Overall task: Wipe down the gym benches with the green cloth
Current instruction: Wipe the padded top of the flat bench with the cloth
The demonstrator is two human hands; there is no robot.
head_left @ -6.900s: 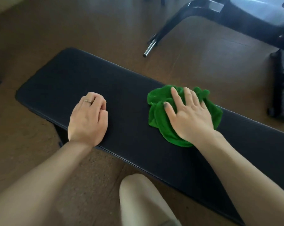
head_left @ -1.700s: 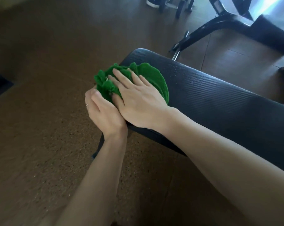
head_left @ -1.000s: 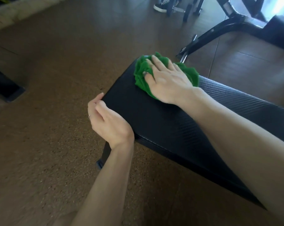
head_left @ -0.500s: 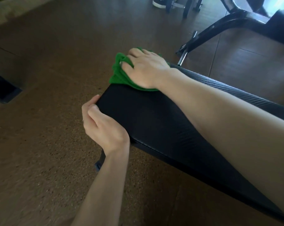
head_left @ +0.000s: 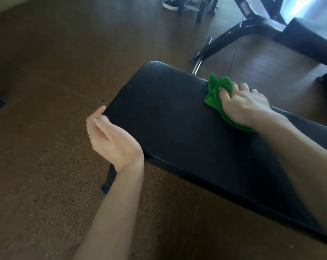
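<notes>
One right hand [head_left: 245,107] presses green cloth [head_left: 215,94] onto bench [head_left: 168,117].

Right hand [head_left: 242,106] palm down on green cloth [head_left: 215,94], fingers curled over it, pressing it onto the far edge of the black padded counter [head_left: 177,117]. Cloth bunched, part showing beyond the fingertips. Left hand [head_left: 112,139] at the near corner of the counter's end, fingers loosely curled, fingertips touching the pad edge; ring on one finger. Brown speckled floor [head_left: 46,166] below. Black equipment frame [head_left: 224,40] beyond the counter.
</notes>
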